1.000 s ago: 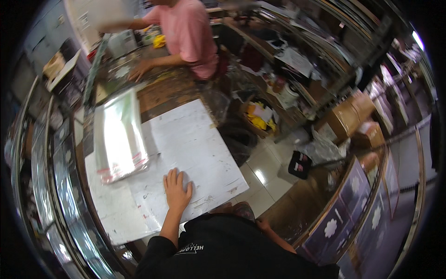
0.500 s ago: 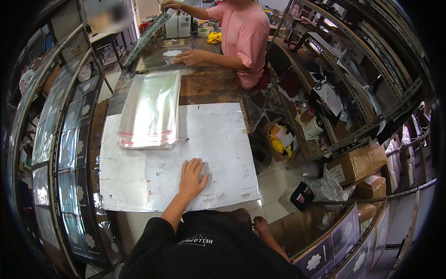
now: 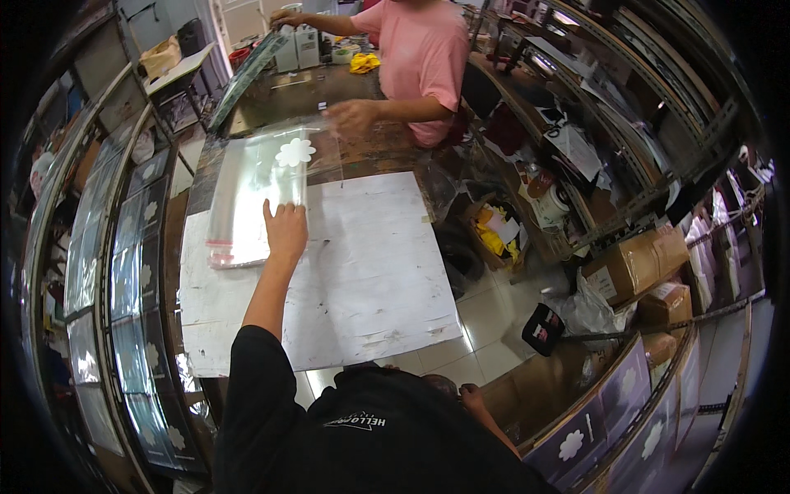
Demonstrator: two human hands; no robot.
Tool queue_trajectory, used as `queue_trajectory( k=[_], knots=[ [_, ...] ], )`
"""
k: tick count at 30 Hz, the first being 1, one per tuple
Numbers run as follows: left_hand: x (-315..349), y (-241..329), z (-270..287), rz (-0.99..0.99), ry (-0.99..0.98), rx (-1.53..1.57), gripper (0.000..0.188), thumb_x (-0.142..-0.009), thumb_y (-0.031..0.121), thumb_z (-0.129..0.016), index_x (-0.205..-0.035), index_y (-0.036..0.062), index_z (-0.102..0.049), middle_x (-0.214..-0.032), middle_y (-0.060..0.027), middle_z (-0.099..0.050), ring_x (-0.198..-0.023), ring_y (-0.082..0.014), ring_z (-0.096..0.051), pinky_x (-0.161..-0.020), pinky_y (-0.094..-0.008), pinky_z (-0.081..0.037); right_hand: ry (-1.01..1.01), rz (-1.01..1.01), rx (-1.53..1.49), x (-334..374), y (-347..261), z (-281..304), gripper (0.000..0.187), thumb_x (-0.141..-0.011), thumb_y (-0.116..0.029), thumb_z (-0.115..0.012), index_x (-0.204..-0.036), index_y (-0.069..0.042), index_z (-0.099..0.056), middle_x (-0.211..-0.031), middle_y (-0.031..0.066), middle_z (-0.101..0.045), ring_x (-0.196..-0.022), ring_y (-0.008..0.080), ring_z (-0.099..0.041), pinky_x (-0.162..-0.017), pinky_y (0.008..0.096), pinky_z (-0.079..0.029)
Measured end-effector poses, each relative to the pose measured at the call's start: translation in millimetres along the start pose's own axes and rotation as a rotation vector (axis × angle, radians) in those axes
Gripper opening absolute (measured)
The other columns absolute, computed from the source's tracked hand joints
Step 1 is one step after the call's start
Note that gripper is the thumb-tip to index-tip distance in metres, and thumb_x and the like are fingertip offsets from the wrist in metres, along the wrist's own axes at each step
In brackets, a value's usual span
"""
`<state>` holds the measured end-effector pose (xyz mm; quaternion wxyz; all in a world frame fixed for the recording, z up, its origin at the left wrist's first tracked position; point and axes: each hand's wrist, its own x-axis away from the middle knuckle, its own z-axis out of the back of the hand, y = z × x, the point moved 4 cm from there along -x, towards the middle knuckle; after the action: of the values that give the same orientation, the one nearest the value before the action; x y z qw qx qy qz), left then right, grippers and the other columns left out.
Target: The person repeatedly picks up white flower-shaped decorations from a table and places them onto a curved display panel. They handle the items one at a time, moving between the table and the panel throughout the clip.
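My left hand (image 3: 286, 235) reaches over a stack of clear plastic bags (image 3: 234, 222) with red-striped ends, its fingers apart over the upper bags. Just beyond my fingertips is a clear plastic sheet with a white flower shape (image 3: 295, 152), overlapping the far part of the stack. The blurred hand (image 3: 351, 117) of a co-worker in a pink shirt is at that sheet's far side. The co-worker's other hand (image 3: 285, 18) holds up the edge of a tilted framed panel (image 3: 247, 81). Down at my right side, my right hand (image 3: 471, 398) is small and partly hidden, its fingers unclear.
White paper (image 3: 374, 263) covers the near part of the brown table (image 3: 383, 160). Racks with flower-marked sheets (image 3: 136, 284) stand at left, and more such sheets (image 3: 570, 445) at lower right. Cardboard boxes (image 3: 638, 263) and a shelf (image 3: 568, 156) line the right side.
My left hand has moved from the white paper forward and left onto the bags. The flower-marked sheet has come from the far table toward me, over the stack. The co-worker's nearer hand has shifted right.
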<state>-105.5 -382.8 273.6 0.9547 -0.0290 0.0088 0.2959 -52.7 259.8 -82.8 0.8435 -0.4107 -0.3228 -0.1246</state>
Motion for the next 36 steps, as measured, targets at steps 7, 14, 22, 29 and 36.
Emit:
queue_trajectory(
  k=[7, 14, 22, 29, 36],
  knots=[
    [-34.4, 32.1, -1.5, -0.196, 0.414, -0.060, 0.056, -0.082, 0.024, -0.069, -0.133, 0.0064, -0.055, -0.143, -0.0151, -0.049, -0.137, -0.0350, -0.040, -0.116, -0.0573, -0.023, -0.039, 0.108, -0.030, 26.3, 12.1, -8.3, 0.035, -0.093, -0.021, -0.056, -0.116, 0.005, -0.064, -0.091, 0.0139, -0.068, -0.075, 0.0215, -0.066, -0.065, 0.0355, -0.054],
    [-85.2, 38.1, -85.6, -0.327, 0.073, -0.428, 0.024, -0.092, 0.014, -0.051, -0.093, 0.0105, -0.075, -0.096, -0.0052, -0.072, -0.103, -0.0213, -0.064, -0.098, -0.0489, -0.036, 0.079, -0.049, -0.186, 43.3, 42.8, 11.2, 0.037, -0.093, -0.023, -0.058, -0.116, 0.005, -0.064, -0.093, 0.0148, -0.069, -0.078, 0.0212, -0.066, -0.071, 0.0359, -0.053],
    [37.7, 195.6, -33.2, -0.642, 0.032, 0.266, 0.024, -0.087, 0.012, -0.058, -0.108, 0.0024, -0.065, -0.088, -0.0185, -0.069, -0.069, -0.0367, -0.068, -0.064, -0.0484, -0.053, 0.135, 0.194, -0.326, 89.9, -57.6, 17.1, 0.031, -0.096, -0.020, -0.061, -0.115, 0.003, -0.064, -0.095, 0.0089, -0.067, -0.086, 0.0156, -0.063, -0.075, 0.0293, -0.051],
    [144.3, 360.8, -12.5, -0.822, -0.553, 0.910, 0.075, -0.084, 0.000, -0.058, -0.151, -0.0042, -0.024, -0.070, -0.0227, -0.066, -0.065, -0.0392, -0.067, -0.064, -0.0453, -0.053, -0.090, 0.653, -0.417, 165.2, -266.7, 56.5, 0.041, -0.092, -0.022, -0.070, -0.130, -0.011, -0.060, -0.147, 0.0186, -0.043, -0.136, 0.0340, -0.045, -0.111, 0.0449, -0.040],
    [221.9, 453.7, -14.9, -1.102, -0.660, 0.920, 0.076, -0.090, 0.002, -0.058, -0.155, 0.0030, -0.020, -0.080, -0.0187, -0.068, -0.070, -0.0262, -0.071, -0.062, -0.0357, -0.055, 0.590, 0.456, -0.390, 165.1, -217.8, 84.4, 0.030, -0.087, -0.010, -0.065, -0.116, -0.003, -0.065, -0.117, 0.0182, -0.065, -0.111, 0.0331, -0.063, -0.092, 0.0399, -0.052]
  ],
)
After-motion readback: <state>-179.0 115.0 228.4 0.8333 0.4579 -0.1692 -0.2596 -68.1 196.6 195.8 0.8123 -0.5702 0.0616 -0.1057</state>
